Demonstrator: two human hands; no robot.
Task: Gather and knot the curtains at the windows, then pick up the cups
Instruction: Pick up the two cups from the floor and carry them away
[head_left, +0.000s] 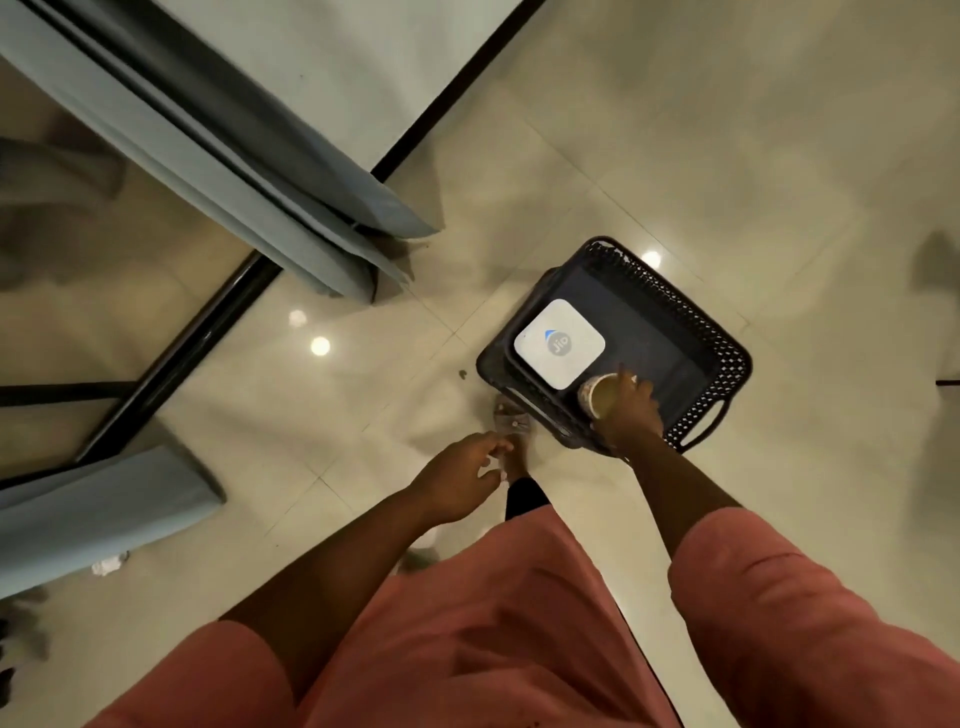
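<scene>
My right hand (629, 415) grips a paper cup (598, 396) tilted on its side, its brown inside facing the camera, over the near corner of a black plastic basket (724, 343). Hanging loose with relaxed fingers, my left hand (460, 480) holds nothing above the tiled floor. Grey-blue curtains hang in folds: one panel (249, 171) at the upper left by the window frame, another (98, 512) at the lower left.
A white square device (560, 344) with a logo lies inside the basket. A small crumpled item (511, 413) lies on the floor beside the basket. A black window frame (171, 364) runs diagonally at the left. Glossy tiles spread to the right.
</scene>
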